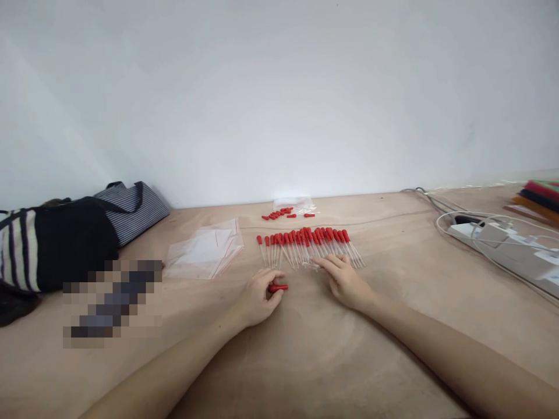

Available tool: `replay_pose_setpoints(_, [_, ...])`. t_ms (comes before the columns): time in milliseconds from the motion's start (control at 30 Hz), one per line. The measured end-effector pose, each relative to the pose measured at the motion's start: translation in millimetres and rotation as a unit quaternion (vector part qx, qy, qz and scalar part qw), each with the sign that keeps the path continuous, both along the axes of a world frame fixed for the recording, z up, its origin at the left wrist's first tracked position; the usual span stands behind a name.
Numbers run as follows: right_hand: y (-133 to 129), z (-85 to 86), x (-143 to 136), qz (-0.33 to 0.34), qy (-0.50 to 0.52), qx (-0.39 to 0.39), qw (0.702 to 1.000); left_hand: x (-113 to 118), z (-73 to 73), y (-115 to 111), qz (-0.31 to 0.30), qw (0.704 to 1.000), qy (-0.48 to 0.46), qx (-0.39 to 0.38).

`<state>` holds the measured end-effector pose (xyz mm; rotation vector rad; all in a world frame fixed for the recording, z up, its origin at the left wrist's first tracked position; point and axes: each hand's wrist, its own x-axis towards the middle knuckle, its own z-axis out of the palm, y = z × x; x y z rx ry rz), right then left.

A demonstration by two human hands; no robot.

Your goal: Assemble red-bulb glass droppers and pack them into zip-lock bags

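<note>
Evidently, the item in hand is a red dropper bulb [280, 287], located low between the thumb and curled fingers of the left hand [257, 297], close above the wooden tabletop [349, 366]. The left grip is closed round the bulb, its narrower end projecting toward the right hand [347, 282].

The right hand lies palm down, fingers extended to a few loose clear tubes [310, 265] at the near edge of the row of droppers [308, 235]. Whether its fingertips pinch a tube or merely rest against one cannot be determined.

The droppers lie side by side, red ends toward the wall, clear stems toward the person. Beyond them are loose red bulbs [275, 215] beside a clear plastic bag [292, 203]; to the left lie flat zip bags [205, 250].

Handling assessment: the bulb is judged light, soft and rubbery, with good friction; it is best held around its wider body, leaving the open end free. The tubes appear thin, stiff, smooth and apt to roll; if glass, they would be fragile. Hold these lightly at mid-length, without bending.
</note>
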<state>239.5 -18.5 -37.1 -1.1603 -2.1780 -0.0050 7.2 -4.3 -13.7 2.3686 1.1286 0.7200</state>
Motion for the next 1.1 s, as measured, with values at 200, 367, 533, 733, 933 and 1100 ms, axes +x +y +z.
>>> replay_pose_setpoints(200, [-10.9,6.2,-15.8,-0.013,-0.026,-0.027,0.999,4.3,-7.9,2.0,0.018,1.0,-0.003,-0.003])
replay_pose_setpoints(367, [-15.6,8.4,-24.8,0.01,0.011,-0.032,0.999,9.9,-11.4,2.1,0.017,0.998,-0.061,-0.023])
replay_pose_setpoints(533, [-17.1,6.6,-27.9,0.026,0.026,-0.033,0.999,8.0,-12.4,1.2,0.008,0.993,-0.093,-0.069])
replay_pose_setpoints(733, [-19.2,3.9,-31.8,0.007,0.02,0.0,1.0,8.5,-12.1,-2.1,0.015,0.994,-0.09,-0.062])
replay_pose_setpoints(933, [-21.4,5.3,-34.8,0.0,-0.007,0.028,1.0,8.0,-21.3,-1.9,0.018,0.987,-0.139,-0.076])
replay_pose_setpoints(1100, [-19.7,6.0,-33.8,0.011,-0.037,0.031,0.999,7.0,-20.5,-4.2,0.022,0.989,-0.135,-0.061])
